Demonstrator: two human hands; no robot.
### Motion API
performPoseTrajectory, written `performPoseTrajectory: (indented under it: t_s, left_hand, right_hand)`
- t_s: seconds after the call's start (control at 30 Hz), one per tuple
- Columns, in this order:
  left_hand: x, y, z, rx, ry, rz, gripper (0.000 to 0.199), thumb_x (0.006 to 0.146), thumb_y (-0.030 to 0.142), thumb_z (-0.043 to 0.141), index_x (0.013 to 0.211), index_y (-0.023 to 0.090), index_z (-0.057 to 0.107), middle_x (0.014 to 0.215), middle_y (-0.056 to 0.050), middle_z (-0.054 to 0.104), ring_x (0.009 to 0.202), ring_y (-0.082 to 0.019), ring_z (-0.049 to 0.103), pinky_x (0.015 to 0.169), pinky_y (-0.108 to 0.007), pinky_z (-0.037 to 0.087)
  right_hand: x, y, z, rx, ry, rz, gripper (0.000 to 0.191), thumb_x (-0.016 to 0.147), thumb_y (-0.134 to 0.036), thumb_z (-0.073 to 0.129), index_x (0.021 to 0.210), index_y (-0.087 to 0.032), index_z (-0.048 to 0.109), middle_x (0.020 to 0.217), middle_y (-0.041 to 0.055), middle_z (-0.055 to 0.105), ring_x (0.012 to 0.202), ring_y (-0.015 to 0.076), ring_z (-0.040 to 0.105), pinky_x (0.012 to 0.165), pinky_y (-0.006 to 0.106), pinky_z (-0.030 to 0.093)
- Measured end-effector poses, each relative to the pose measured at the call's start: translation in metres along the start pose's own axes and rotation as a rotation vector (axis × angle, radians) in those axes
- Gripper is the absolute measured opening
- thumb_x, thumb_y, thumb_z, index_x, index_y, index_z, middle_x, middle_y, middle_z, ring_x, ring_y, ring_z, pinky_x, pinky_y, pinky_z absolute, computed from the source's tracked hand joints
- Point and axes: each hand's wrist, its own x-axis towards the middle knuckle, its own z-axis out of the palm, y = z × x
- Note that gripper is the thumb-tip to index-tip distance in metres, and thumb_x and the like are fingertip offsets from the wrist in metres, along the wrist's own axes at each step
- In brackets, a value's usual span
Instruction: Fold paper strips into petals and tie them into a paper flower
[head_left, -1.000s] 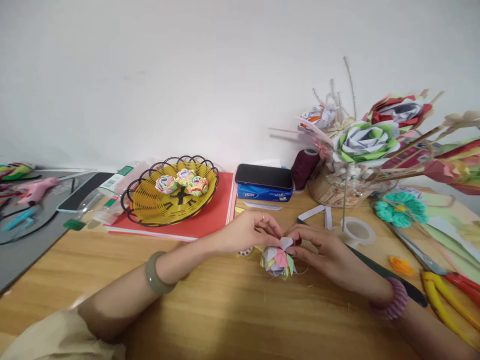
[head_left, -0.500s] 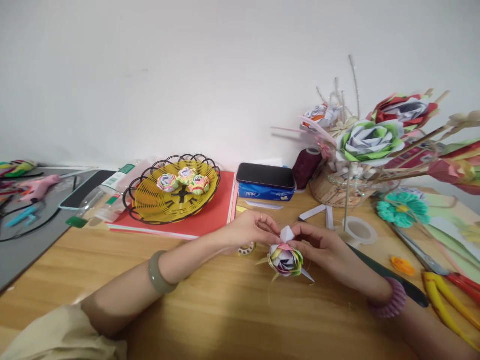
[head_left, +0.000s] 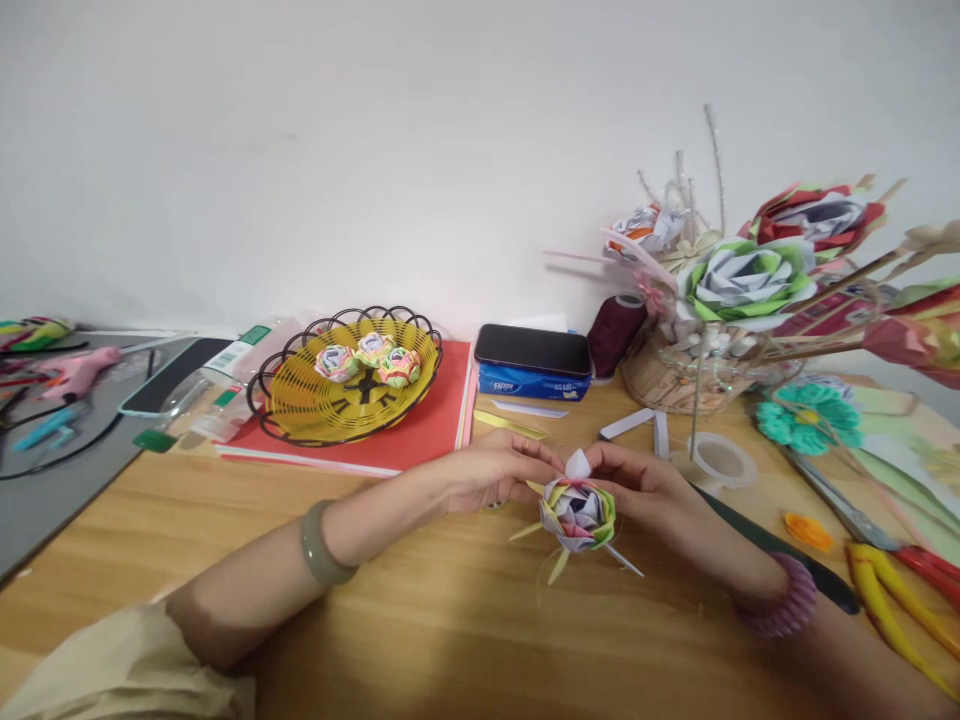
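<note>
Between my two hands is a folded paper flower (head_left: pixel 577 514) in white, pink, yellow and green, its layered face turned toward me. Several thin paper points stick out from its lower side, and a white petal (head_left: pixel 577 464) rises at the top. My left hand (head_left: pixel 501 468) grips the flower's left back edge, fingertips partly hidden behind it. On the other side, my right hand (head_left: pixel 637 482) pinches the upper right edge beside the white petal. A roll of tape behind my left hand is almost wholly covered.
A yellow woven basket (head_left: pixel 322 400) with small paper flowers stands on red paper (head_left: pixel 439 420). Behind the hands are a phone (head_left: pixel 532 348) on a blue pack (head_left: pixel 525 382) and paper strips. Scissors (head_left: pixel 885 590), clear tape (head_left: pixel 724 462) and a flower-filled wooden pot (head_left: pixel 660 370) lie right.
The paper flower has tipped so its face shows more toward me, and it sits slightly further right. My left hand has shifted a little lower, covering the tape roll and uncovering a yellow strip.
</note>
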Motion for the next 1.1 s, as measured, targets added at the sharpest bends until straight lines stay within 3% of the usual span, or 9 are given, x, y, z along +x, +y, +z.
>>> performPoseTrajectory:
  t_s: [0.33, 0.57, 0.7, 0.83, 1.1]
  left_hand:
    - [0.0, 0.0, 0.008, -0.044, 0.156, 0.006, 0.008, 0.057, 0.007, 0.066, 0.064, 0.008, 0.063, 0.063, -0.001, 0.062, 0.054, -0.007, 0.057, 0.052, -0.018, 0.046]
    - [-0.002, 0.004, 0.011, 0.12, 0.196, 0.03, 0.015, 0.051, 0.014, 0.071, 0.059, 0.01, 0.06, 0.052, 0.003, 0.058, 0.046, -0.004, 0.051, 0.048, -0.017, 0.039]
    - [-0.003, 0.005, 0.011, 0.179, 0.167, 0.012, 0.019, 0.047, 0.016, 0.074, 0.061, 0.01, 0.061, 0.053, 0.003, 0.058, 0.047, -0.005, 0.051, 0.05, -0.019, 0.039]
    - [-0.003, 0.003, 0.007, 0.1, 0.087, -0.018, 0.019, 0.051, 0.016, 0.073, 0.066, 0.009, 0.063, 0.059, 0.001, 0.06, 0.053, -0.006, 0.054, 0.054, -0.02, 0.041]
    - [-0.004, -0.001, 0.005, 0.042, 0.025, -0.045, 0.016, 0.056, 0.013, 0.071, 0.07, 0.009, 0.063, 0.062, 0.0, 0.061, 0.055, -0.006, 0.056, 0.055, -0.018, 0.042]
  right_hand:
    - [0.002, 0.011, -0.001, 0.114, 0.058, 0.038, 0.017, 0.075, -0.034, 0.062, 0.077, -0.018, 0.061, 0.074, -0.0014, 0.058, 0.068, 0.0108, 0.052, 0.061, 0.023, 0.037]
    - [0.0, 0.013, -0.001, 0.106, 0.059, 0.043, 0.018, 0.073, -0.033, 0.063, 0.079, -0.016, 0.061, 0.077, 0.0011, 0.061, 0.069, 0.013, 0.055, 0.062, 0.025, 0.04]
    - [-0.002, 0.006, -0.002, 0.034, 0.036, 0.061, 0.016, 0.072, -0.033, 0.064, 0.074, -0.018, 0.06, 0.074, -0.0006, 0.061, 0.068, 0.0124, 0.055, 0.061, 0.023, 0.041]
    - [-0.003, 0.001, -0.002, -0.033, 0.037, 0.046, 0.017, 0.073, -0.033, 0.063, 0.07, -0.017, 0.059, 0.072, -0.0006, 0.061, 0.067, 0.0124, 0.055, 0.06, 0.023, 0.041]
    - [-0.004, 0.004, -0.001, 0.004, 0.027, 0.011, 0.015, 0.073, -0.031, 0.063, 0.071, -0.017, 0.058, 0.071, -0.0022, 0.06, 0.065, 0.0098, 0.054, 0.059, 0.022, 0.04]
